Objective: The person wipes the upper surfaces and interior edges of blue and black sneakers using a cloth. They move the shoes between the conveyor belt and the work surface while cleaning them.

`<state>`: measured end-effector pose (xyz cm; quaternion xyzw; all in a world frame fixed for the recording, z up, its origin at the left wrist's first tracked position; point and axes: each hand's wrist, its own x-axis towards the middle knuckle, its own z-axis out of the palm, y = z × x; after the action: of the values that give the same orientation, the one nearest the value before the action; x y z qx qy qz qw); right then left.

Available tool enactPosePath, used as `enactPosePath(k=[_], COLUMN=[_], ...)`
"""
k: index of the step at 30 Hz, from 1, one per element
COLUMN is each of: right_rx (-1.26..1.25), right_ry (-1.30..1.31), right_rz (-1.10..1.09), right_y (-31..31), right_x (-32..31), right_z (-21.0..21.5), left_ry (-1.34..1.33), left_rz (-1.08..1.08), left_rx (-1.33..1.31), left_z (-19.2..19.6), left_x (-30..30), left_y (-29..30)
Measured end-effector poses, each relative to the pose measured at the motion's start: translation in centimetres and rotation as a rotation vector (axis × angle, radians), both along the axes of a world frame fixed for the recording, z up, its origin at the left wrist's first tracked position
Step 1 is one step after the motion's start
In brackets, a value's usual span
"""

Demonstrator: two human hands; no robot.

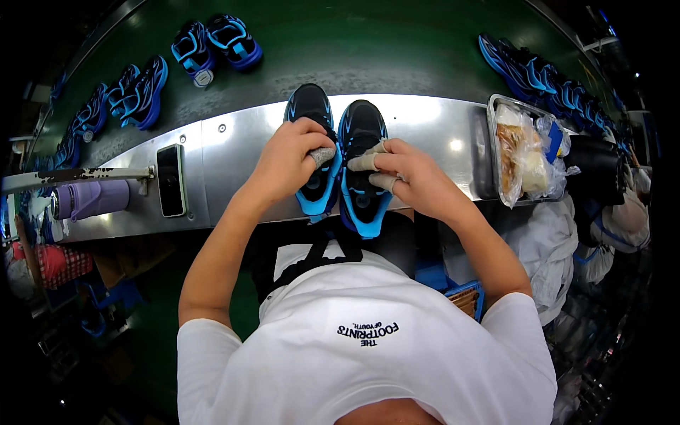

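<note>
Two black sneakers with bright blue trim stand side by side in front of me, toes pointing away. My left hand (289, 157) is curled over the left sneaker (309, 103), its fingers closed at the lacing and tongue; a grey cover wraps the thumb tip. On the right sneaker (363, 122), my right hand (409, 172) grips near the lacing from the right side, with pale covers on several fingertips. Blue heel collars of both shoes face me, at the bench's near edge. What exactly the fingertips pinch is hidden.
The metal ledge (234, 159) borders a green belt (397, 53). More sneakers sit at far left (145, 92), at the back (230, 42) and at right (520, 71). Left are a phone (171, 180) and a purple bottle (99, 199); right, a tray (494, 152) with plastic-wrapped items.
</note>
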<state>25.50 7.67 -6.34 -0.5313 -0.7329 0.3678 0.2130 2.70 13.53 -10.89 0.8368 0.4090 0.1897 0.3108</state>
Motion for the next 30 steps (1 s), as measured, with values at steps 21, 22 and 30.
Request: enactPosePath(k=[21, 22, 30], right_rx=[0.035, 0.026, -0.037], right_ry=[-0.17, -0.249, -0.121], right_rz=[0.165, 0.094, 0.141], right_y=[1.1, 0.7, 0.8], right_x=[1.5, 1.1, 2.6], right_z=[-0.6, -0.8, -0.8], left_ry=[0.068, 0.151, -0.274], left_rz=[-0.012, -0.03, 0.196], left_rx=[0.112, 0.143, -0.163], left_z=[-0.1, 0.0, -0.9], left_x=[1.8, 2.0, 1.6], left_y=[0.0, 0.0, -0.5])
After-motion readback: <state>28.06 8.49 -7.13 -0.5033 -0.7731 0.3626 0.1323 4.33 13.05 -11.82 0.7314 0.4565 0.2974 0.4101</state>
